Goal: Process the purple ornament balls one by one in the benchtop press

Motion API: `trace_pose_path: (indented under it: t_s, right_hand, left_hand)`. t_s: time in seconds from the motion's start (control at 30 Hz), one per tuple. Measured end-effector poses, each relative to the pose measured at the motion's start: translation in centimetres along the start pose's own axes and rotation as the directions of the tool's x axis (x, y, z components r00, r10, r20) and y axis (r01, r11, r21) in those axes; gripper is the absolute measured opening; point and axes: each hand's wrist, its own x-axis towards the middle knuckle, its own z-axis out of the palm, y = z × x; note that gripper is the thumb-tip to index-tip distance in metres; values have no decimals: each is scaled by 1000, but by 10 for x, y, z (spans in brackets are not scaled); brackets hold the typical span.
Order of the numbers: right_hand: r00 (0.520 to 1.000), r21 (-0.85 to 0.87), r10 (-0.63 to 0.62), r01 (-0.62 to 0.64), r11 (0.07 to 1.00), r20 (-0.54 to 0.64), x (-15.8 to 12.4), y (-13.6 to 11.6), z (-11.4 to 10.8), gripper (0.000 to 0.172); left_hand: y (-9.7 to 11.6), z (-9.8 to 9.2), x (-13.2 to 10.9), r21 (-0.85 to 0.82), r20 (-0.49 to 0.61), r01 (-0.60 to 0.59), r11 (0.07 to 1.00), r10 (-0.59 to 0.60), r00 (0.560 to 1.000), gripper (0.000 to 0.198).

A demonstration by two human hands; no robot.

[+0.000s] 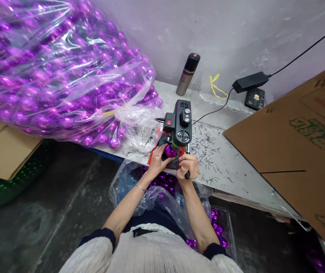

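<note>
While left hand point(157, 161) cups it, glossy round purple bauble point(170, 151), right hand point(188, 165) clenched on lever point(187, 175)

Ornament bag point(51, 72) blocks left; cardboard sheet point(299, 148) crowds right.

The left hand point(157, 161) and right hand point(188, 165) are bare, as are both forearms. A thin silver-coloured bangle point(140, 187) encircles the left wrist, just behind the fingers. The cream ribbed-knit sweater point(151, 258) bears a black marking point(144, 231) on its front, and its sleeves end well back from the fingers, each in a dark navy cuff band point(100, 235).
</note>
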Motion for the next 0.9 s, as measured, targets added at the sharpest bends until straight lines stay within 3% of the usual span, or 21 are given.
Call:
trace_pose_path:
  t_s: [0.9]
  right_hand:
    - [1000, 34, -9, 9, 999, 2, -3, 3, -1, 27]
  left_hand:
    - [0, 0, 0, -13, -5, -1, 1000, 0, 1000, 61]
